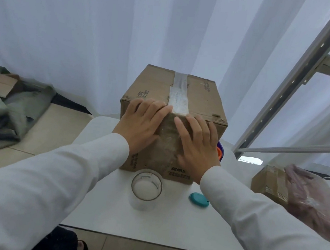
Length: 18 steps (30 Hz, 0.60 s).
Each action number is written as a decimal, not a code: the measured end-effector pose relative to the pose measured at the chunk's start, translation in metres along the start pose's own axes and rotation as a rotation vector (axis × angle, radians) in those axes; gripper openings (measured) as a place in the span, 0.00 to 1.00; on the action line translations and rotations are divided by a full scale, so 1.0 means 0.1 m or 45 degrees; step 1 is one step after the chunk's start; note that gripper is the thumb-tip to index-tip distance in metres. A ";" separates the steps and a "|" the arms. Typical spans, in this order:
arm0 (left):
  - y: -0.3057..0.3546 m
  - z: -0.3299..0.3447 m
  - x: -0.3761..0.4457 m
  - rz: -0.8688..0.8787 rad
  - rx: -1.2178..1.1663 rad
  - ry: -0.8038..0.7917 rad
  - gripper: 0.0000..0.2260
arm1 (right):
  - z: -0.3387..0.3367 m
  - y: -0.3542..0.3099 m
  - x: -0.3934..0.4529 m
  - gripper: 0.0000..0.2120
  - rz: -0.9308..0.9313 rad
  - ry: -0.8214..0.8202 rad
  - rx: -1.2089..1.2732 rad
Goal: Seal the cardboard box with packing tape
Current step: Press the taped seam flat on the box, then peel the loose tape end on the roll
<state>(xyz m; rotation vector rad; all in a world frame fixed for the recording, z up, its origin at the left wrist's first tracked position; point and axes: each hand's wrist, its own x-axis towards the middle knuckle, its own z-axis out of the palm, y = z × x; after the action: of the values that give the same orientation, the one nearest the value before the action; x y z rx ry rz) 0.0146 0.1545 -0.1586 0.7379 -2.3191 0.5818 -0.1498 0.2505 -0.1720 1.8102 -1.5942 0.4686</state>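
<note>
Pressing flat at the frame's centre, the left hand (142,124) and right hand (197,143) lie fingers spread, holding nothing, on the near face of the cardboard box (209,101), either side of the clear tape strip (178,93). The box stands on the white surface (167,226); the tape roll (146,189) sits just below it.

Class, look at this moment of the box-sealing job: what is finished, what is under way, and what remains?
Done: a strip of clear tape already runs along the top seam of the cardboard box. In hand: the left hand and right hand lie flat on the near face, pressing down the tape end folded over the edge. The tape roll rests on the table. Left: any further strips; the far end is hidden.
</note>
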 end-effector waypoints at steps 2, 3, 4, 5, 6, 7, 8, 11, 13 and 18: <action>-0.08 -0.12 0.01 0.016 -0.116 0.033 0.23 | -0.02 -0.17 -0.16 0.37 -0.249 -0.039 0.122; -0.13 -0.18 -0.01 0.043 -0.159 0.049 0.22 | -0.02 -0.28 -0.24 0.37 -0.422 -0.168 0.187; -0.17 -0.22 -0.02 0.079 -0.183 0.063 0.22 | -0.01 -0.37 -0.32 0.36 -0.577 -0.384 0.211; -0.21 -0.26 -0.04 0.105 -0.203 0.070 0.21 | 0.01 -0.46 -0.39 0.34 -0.681 -0.658 0.186; -0.25 -0.29 -0.06 0.101 -0.235 0.067 0.20 | 0.03 -0.54 -0.44 0.30 -0.708 -0.923 0.128; -0.27 -0.34 -0.06 0.073 -0.277 0.064 0.19 | 0.06 -0.59 -0.49 0.24 -0.691 -1.092 0.059; -0.29 -0.40 -0.05 0.035 -0.321 0.070 0.18 | 0.07 -0.61 -0.51 0.19 -0.651 -1.156 0.032; -0.28 -0.57 0.01 -0.054 -0.459 0.111 0.13 | 0.01 -0.61 -0.42 0.15 -0.370 -1.369 0.247; -0.24 -0.68 0.03 -0.063 -0.586 0.074 0.12 | -0.14 -0.55 -0.23 0.12 -0.050 -1.458 0.621; -0.05 -0.85 0.00 -0.128 -0.968 -0.204 0.18 | -0.72 -0.27 0.22 0.14 0.861 -1.362 1.435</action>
<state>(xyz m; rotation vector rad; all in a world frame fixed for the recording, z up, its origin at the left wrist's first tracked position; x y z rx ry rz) 0.0546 0.1988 -0.0975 0.5286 -2.3622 -0.4153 -0.1079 0.2844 -0.1128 2.4596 -3.1685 0.9098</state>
